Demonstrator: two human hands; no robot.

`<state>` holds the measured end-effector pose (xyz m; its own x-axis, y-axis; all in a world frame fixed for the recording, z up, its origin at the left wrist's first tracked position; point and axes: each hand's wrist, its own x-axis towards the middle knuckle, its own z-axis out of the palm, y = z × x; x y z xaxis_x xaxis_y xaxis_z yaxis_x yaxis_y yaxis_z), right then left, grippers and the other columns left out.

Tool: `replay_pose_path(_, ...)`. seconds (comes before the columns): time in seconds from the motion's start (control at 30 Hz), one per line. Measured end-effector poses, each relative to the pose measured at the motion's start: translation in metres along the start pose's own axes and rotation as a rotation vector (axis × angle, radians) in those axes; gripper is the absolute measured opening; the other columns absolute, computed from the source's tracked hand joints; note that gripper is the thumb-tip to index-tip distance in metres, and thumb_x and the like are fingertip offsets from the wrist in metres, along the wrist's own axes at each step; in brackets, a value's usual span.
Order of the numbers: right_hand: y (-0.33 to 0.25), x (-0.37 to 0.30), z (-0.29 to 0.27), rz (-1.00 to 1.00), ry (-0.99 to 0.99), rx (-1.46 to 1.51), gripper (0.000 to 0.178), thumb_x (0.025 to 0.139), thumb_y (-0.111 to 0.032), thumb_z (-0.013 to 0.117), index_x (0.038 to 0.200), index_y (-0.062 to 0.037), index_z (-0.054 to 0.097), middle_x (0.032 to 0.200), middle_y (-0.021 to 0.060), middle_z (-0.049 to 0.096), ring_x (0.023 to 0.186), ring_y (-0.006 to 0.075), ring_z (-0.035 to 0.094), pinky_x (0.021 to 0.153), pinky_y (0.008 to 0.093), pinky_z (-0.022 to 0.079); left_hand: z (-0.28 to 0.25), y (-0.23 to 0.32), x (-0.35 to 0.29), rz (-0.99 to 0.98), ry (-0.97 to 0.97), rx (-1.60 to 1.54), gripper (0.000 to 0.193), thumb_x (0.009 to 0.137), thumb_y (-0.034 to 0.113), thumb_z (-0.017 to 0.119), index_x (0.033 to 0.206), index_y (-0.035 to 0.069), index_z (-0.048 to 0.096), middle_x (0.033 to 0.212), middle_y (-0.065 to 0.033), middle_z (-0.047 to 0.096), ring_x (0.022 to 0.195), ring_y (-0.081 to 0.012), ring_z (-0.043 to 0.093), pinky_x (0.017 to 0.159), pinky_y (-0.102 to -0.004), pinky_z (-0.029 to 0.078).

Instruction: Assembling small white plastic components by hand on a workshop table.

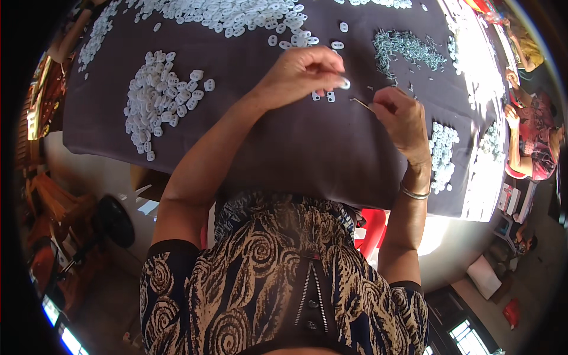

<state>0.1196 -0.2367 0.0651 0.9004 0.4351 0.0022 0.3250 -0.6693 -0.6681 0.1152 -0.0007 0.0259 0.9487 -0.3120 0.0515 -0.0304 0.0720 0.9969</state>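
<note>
My left hand point(305, 74) is above the table, thumb and fingers closed on a small white oval piece point(345, 84). Under its fingertips lie white pieces with dark holes point(331, 97) on the dark cloth. My right hand point(402, 121), with a bangle at its wrist, pinches a thin metal rod point(362, 105) whose bent tip points toward the left hand. The rod and the held piece are apart. My right hand's grip partly hides the rod's other end.
A dark cloth point(266, 148) covers the table. White oval pieces lie in a left heap point(157, 97), a large far heap point(219, 15) and a right heap point(442, 154). Small metallic pins point(408, 50) are piled at the far right. Other people point(532, 130) sit along the right side.
</note>
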Motion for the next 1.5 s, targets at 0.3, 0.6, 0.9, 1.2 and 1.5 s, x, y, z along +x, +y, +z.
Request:
replay_pose_path(0.3, 0.011, -0.013, 0.021, -0.074, 0.108, -0.067, 0.007, 0.078, -0.003, 0.063, 0.08, 0.0012, 0.057, 0.073, 0.01, 0.057, 0.061, 0.0212, 0.055, 0.058, 0.0312, 0.043, 0.037, -0.006, -0.006, 0.348, -0.139, 0.736, 0.025, 0.076, 0.003, 0.064, 0.101, 0.007, 0.062, 0.079, -0.0061, 0.055, 0.066, -0.0235, 0.058, 0.059, -0.0323, 0.049)
replay_pose_path(0.6, 0.01, -0.014, 0.019, -0.052, 0.038, -0.037, 0.005, 0.074, -0.003, 0.058, 0.074, 0.0016, 0.056, 0.071, 0.0123, 0.057, 0.064, 0.0288, 0.057, 0.059, 0.0375, 0.044, 0.048, -0.004, -0.009, 0.355, -0.182, 1.035, 0.005, 0.078, 0.007, 0.059, 0.083, 0.005, 0.058, 0.083, -0.0058, 0.054, 0.065, -0.0262, 0.061, 0.057, -0.0394, 0.05)
replay_pose_path(0.9, 0.017, -0.043, 0.001, 0.143, 0.031, 0.008, 0.007, 0.074, -0.004, 0.063, 0.073, 0.0, 0.058, 0.06, 0.0048, 0.055, 0.052, 0.0074, 0.047, 0.05, 0.0259, 0.039, 0.036, -0.013, -0.004, 0.458, 0.071, 0.709, 0.024, 0.081, 0.003, 0.063, 0.105, 0.004, 0.06, 0.08, -0.0029, 0.058, 0.064, -0.0164, 0.058, 0.057, -0.0291, 0.048)
replay_pose_path(1.2, -0.009, -0.023, 0.009, 0.039, 0.199, 0.23, 0.005, 0.083, -0.002, 0.062, 0.088, -0.0008, 0.061, 0.07, -0.0018, 0.057, 0.064, 0.0038, 0.048, 0.059, 0.0204, 0.041, 0.024, 0.019, -0.007, 0.032, -0.029, 0.026, 0.027, 0.085, 0.007, 0.065, 0.109, 0.001, 0.054, 0.077, -0.0013, 0.06, 0.063, -0.007, 0.055, 0.057, -0.0213, 0.045)
replay_pose_path(1.5, -0.022, 0.006, 0.018, -0.08, -0.017, 0.559, 0.008, 0.085, -0.001, 0.061, 0.092, -0.0005, 0.063, 0.078, -0.0023, 0.059, 0.068, 0.0037, 0.049, 0.061, 0.0185, 0.041, 0.014, 0.025, -0.013, -0.015, -0.065, 0.002, 0.025, 0.088, 0.007, 0.062, 0.111, 0.001, 0.056, 0.082, -0.0034, 0.061, 0.065, -0.008, 0.057, 0.054, -0.0216, 0.046)
